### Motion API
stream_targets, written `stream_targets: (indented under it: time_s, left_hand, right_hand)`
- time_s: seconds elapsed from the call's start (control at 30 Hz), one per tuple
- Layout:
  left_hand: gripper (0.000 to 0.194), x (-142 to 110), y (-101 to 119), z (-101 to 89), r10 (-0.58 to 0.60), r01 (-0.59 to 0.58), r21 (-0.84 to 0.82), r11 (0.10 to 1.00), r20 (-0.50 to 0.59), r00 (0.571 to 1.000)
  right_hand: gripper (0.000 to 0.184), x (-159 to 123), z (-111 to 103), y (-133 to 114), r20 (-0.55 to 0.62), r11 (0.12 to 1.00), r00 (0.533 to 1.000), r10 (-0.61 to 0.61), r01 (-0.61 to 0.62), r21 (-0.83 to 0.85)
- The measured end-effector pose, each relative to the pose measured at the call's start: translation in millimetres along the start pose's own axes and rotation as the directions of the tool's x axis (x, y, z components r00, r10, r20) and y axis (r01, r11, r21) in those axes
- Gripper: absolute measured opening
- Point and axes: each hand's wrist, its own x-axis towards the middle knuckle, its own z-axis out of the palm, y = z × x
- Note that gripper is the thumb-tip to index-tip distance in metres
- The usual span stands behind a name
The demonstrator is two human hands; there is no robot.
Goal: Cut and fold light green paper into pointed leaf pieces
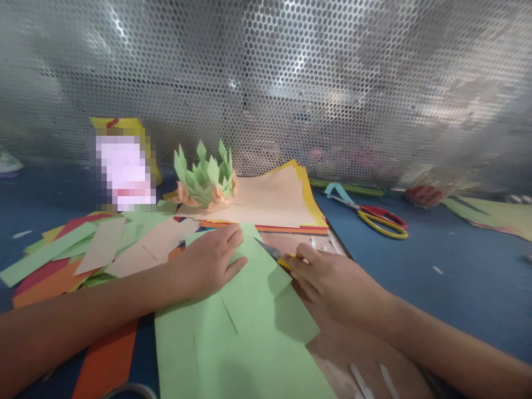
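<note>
My left hand [211,257] presses down on light green paper [253,343] with its fingers stretched out and the thumb apart. In my right hand [332,277] is a yellow utility knife [285,261], fingers wrapped round its handle. The knife's blade points up and left, its tip over the green paper close to the top edge. Several green sheets overlap beneath both hands, and a straight slit or line shows on one of them. Under the paper lies a brownish board [353,349] with thin white paper strips on it.
A green and peach folded-paper crown shape [203,180] stands on stacked coloured sheets [282,199]. Red-and-yellow-handled scissors [382,220] lie to the right. Coloured paper pieces [102,244] pile up at left. A perforated metal panel [266,83] rises behind the blue table [415,266].
</note>
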Motion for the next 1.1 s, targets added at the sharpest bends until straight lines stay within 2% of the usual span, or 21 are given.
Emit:
stream_targets:
  time_s: [0.17, 0.33, 0.43, 0.5, 0.63, 0.8, 1.1]
  left_hand:
    - [0.025, 0, 1, -4.4, 0.005, -0.005, 0.001, 1.000, 0.013, 1.000]
    - [0.026, 0, -4, -9.1, -0.013, 0.017, -0.119, 0.993, 0.029, 0.999]
    - [0.024, 1, -7, -10.1, -0.001, 0.003, -0.146, 0.989, 0.014, 1.000]
    - [0.022, 1, -8, -9.2, 0.018, -0.018, -0.124, 0.992, 0.001, 1.000]
    - [0.021, -1, -6, -5.0, 0.061, -0.062, -0.062, 0.996, -0.018, 0.998]
    - [0.022, -2, -4, -3.6, 0.125, -0.123, 0.043, 0.991, -0.052, 0.991]
    - [0.021, -3, 0, -4.5, 0.138, -0.129, 0.140, 0.982, -0.055, 0.989]
  right_hand:
    - [0.026, -2, -1, 0, -0.004, 0.998, 0.999, -0.052, 0.052, -0.027]
    - [0.026, -1, 1, 2, -0.031, 0.999, 0.999, -0.028, 0.028, 0.014]
    - [0.028, 2, 2, 3, -0.032, 0.998, 0.998, -0.059, 0.059, -0.004]
    - [0.028, 3, 3, 4, -0.033, 0.996, 0.996, -0.084, 0.083, -0.035]
    - [0.030, 2, 6, 5, -0.036, 0.999, 0.999, -0.039, 0.038, -0.031]
    - [0.030, 1, 8, 6, -0.043, 0.998, 0.997, -0.061, 0.060, -0.030]
    - [0.035, 5, 11, 6, -0.050, 0.998, 0.998, -0.025, 0.022, -0.055]
